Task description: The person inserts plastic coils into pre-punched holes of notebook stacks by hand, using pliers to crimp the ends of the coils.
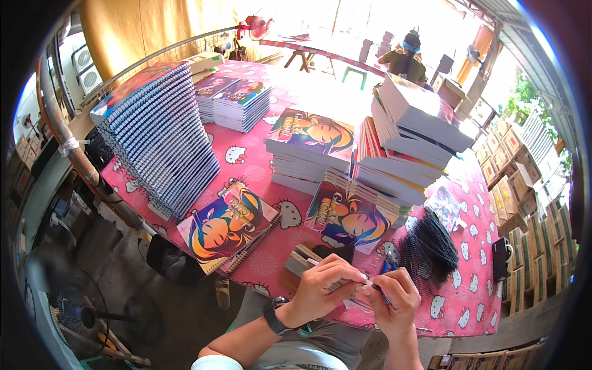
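Note:
My left hand (328, 288) and my right hand (396, 297) meet at the table's near edge, fingertips pinched close together. What they pinch is small and mostly hidden by the fingers. Just beyond my left hand lies a grey and brown block-like thing (300, 262), partly covered. Blue-handled pliers (388, 266) rest beside my right hand. To their right is a heap of black spiral binding coils (431, 246). A spiral-bound book with a colourful illustrated cover (354, 213) leans in front of the stacks. More such books (228, 225) lie to the left, overhanging the table edge.
A tall leaning stack of spiral-bound books (160, 139) stands at the left. Unbound book stacks (311, 166) and a high uneven pile (404, 142) fill the middle and right of the pink tablecloth (240, 179). Beyond, a person (405, 61) sits. A fan (89, 317) stands lower left.

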Motion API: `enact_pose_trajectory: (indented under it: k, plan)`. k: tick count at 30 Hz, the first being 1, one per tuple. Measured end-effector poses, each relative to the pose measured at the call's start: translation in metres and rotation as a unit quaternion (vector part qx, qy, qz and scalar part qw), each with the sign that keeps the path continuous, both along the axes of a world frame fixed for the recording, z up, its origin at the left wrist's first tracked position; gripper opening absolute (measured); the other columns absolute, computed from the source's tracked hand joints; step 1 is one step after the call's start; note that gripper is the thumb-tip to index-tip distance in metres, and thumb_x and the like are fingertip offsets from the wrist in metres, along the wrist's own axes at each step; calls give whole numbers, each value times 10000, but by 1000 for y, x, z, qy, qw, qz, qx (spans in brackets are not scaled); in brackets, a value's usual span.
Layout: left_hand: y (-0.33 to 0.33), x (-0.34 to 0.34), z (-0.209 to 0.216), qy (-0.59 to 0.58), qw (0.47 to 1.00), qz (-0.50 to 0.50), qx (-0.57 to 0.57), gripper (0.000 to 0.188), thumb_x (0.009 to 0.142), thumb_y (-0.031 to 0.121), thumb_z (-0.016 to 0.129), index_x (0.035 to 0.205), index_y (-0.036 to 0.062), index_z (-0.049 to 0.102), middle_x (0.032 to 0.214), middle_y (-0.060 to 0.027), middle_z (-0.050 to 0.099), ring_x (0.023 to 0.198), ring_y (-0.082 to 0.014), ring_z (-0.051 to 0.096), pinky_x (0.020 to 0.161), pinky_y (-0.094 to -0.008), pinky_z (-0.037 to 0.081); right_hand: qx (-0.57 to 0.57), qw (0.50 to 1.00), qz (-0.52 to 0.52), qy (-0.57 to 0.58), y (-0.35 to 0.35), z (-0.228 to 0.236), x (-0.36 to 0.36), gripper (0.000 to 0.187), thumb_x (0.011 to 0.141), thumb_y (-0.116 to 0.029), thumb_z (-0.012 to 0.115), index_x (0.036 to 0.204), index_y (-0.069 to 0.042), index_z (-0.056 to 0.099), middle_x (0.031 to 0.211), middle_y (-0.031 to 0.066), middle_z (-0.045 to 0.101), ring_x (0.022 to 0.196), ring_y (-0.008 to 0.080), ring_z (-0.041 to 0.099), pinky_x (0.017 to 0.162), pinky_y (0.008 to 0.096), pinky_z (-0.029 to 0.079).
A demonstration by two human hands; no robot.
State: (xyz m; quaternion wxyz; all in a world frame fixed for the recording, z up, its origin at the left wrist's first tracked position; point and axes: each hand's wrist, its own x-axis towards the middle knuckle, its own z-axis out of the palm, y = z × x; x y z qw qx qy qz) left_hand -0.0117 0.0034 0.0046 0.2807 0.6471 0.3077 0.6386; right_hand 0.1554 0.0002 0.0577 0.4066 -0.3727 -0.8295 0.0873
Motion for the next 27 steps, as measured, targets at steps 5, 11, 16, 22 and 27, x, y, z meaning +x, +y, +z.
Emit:
enact_pose_trajectory:
  k: [5, 11, 16, 22, 27]
  plan:
    - [4, 3, 7, -5, 1000, 10, -27, 210, 766, 2, 698, 963, 55, 646, 843, -49, 649, 776, -188, 613, 701, -281, 493, -24, 999, 0, -31, -1, 1, -2, 252, 761, -89, 706, 976, 7, 616, 838, 123, 610, 707, 278, 579, 610, 346, 473]
    - [17, -36, 15, -56, 985, 165, 8, 160, 876, 115, 625, 1010, 34, 593, 850, -20, 613, 775, -110, 570, 660, -248, 462, 36, 997, -62, 16, 8, 21, 8, 404, 826, -246, 678, 1112, 14, 561, 1089, 174, 575, 996, 332, 535, 862, 410, 431]
    - [0, -180, -1, -273, 905, 322, -48, 292, 956, 193, 534, 1178, 7, 493, 1056, -54, 566, 982, -128, 549, 859, -281, 441, 18, 996, -92, -9, 27, 1, 74, 389, 828, -213, 661, 1134, 3, 554, 1145, 166, 561, 1058, 335, 512, 913, 411, 409]
    - [-42, -283, -135, 170, 749, 590, -249, 366, 906, 208, 605, 1169, -35, 529, 921, -161, 619, 756, -251, 569, 708, -370, 465, 19, 993, -89, -80, 96, -59, 94, 266, 772, -58, 656, 1023, -12, 581, 1001, 148, 612, 906, 331, 564, 798, 385, 463]
    - [-40, -259, -139, 135, 760, 593, -229, 457, 869, 223, 641, 1229, -23, 504, 1004, -184, 589, 950, -324, 573, 837, -381, 467, -236, 938, -151, 206, 160, -119, 64, 467, 739, -84, 759, 1117, -5, 496, 945, 123, 624, 825, 187, 605, 746, 323, 499]
